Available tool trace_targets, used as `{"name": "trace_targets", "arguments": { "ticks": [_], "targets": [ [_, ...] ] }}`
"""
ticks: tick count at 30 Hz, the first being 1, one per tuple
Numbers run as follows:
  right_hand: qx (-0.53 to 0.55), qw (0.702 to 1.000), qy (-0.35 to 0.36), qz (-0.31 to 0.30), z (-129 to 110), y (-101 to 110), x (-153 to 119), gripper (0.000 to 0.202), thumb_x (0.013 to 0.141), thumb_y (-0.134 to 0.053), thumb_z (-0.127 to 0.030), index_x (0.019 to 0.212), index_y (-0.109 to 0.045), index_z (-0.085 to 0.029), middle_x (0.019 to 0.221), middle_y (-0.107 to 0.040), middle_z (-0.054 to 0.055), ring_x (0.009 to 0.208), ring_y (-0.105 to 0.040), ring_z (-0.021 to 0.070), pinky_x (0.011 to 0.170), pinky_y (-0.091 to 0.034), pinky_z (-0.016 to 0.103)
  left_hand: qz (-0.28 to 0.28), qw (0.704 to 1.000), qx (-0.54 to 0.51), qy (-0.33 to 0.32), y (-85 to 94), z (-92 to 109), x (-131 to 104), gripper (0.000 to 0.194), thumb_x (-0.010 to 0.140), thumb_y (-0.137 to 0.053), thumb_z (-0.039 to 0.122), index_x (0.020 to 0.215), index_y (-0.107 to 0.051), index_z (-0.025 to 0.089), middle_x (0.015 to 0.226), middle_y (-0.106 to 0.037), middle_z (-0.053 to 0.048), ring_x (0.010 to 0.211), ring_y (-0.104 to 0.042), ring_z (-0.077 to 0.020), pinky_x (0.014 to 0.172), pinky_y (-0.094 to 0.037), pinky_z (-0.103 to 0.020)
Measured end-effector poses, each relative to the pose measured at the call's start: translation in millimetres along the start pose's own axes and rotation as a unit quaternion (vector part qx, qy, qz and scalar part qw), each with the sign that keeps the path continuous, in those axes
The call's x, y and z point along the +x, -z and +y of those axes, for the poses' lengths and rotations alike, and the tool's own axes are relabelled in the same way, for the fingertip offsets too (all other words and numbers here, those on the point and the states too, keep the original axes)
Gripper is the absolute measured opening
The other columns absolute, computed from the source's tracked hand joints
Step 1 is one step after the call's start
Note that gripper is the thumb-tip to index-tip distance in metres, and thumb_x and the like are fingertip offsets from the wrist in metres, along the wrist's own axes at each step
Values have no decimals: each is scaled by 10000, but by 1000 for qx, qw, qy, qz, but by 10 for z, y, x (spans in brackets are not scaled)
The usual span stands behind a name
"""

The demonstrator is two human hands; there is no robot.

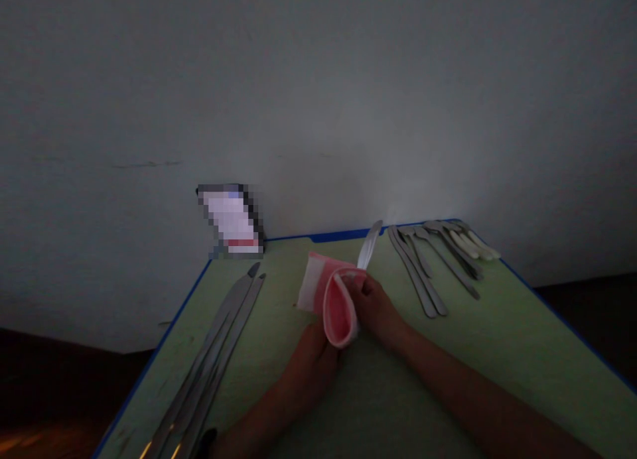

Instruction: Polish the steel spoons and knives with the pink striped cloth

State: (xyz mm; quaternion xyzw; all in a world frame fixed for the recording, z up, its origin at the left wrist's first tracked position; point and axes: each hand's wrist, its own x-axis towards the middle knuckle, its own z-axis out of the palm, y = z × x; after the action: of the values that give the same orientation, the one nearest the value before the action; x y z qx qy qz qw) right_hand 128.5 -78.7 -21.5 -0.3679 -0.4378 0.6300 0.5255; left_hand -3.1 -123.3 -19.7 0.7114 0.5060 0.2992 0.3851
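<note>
A pink and white cloth [318, 281] is bunched between my two hands above the middle of the table, with one part curled into a loop. My right hand [373, 310] is closed on the cloth at its right side. From behind that hand a shiny metal utensil [369, 245] sticks up, its lower part hidden by cloth and fingers. Below the cloth, my left hand [318, 356] is closed, its fingers mostly hidden behind the loop; it appears to grip the cloth's lower part.
Several long knives [213, 353] lie on the left of the green, blue-edged table [527, 353]. Metal cutlery [415, 273] and white-handled pieces [470, 242] lie at the back right. A blurred-out phone-like device [231, 220] leans on the wall [318, 101].
</note>
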Motion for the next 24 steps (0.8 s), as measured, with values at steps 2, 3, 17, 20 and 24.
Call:
{"name": "trace_targets", "arguments": {
  "ticks": [2, 3, 17, 20, 24],
  "targets": [
    [-24, 999, 18, -13, -2, -26, -17, 263, 774, -569, -426, 840, -631, -180, 725, -626, 2, 603, -520, 107, 579, -409, 228, -1, 999, 39, -38, -18, -44, -7, 170, 813, -384, 191, 788, -552, 179, 788, -623, -49, 733, -547, -172, 717, -454, -290],
    [-21, 999, 19, -20, -4, -35, -20, 282, 794, -538, -442, 854, -630, -182, 742, -631, 9, 606, -524, 110, 576, -409, 230, 3, 997, 49, -51, -26, -46, -9, 171, 819, -385, 197, 826, -555, 177, 824, -629, -59, 773, -553, -183, 744, -450, -299],
    [4, 989, 61, 135, -16, 186, 117, 278, 785, -496, -403, 911, -625, -191, 892, -654, 9, 811, -560, 161, 752, -421, 278, -34, 995, 37, 91, -3, 312, 3, 359, 865, -369, 498, 814, -532, 183, 718, -601, -23, 627, -543, -164, 581, -370, -256],
    [24, 999, 22, 40, -21, 160, 103, 228, 694, -631, -328, 868, -630, -181, 787, -650, -3, 682, -549, 138, 645, -422, 254, -21, 993, -24, 111, 25, 302, 65, 459, 897, -237, 488, 661, -492, 187, 591, -534, -12, 544, -486, -146, 525, -349, -247],
    [135, 990, -17, 31, -19, 160, 154, 290, 730, -598, -454, 770, -612, -167, 671, -638, 11, 619, -553, 138, 594, -427, 257, -31, 993, -31, 106, 20, 305, 60, 435, 904, -230, 459, 658, -471, 194, 551, -481, 11, 521, -458, -139, 522, -338, -246]
  ]
}}
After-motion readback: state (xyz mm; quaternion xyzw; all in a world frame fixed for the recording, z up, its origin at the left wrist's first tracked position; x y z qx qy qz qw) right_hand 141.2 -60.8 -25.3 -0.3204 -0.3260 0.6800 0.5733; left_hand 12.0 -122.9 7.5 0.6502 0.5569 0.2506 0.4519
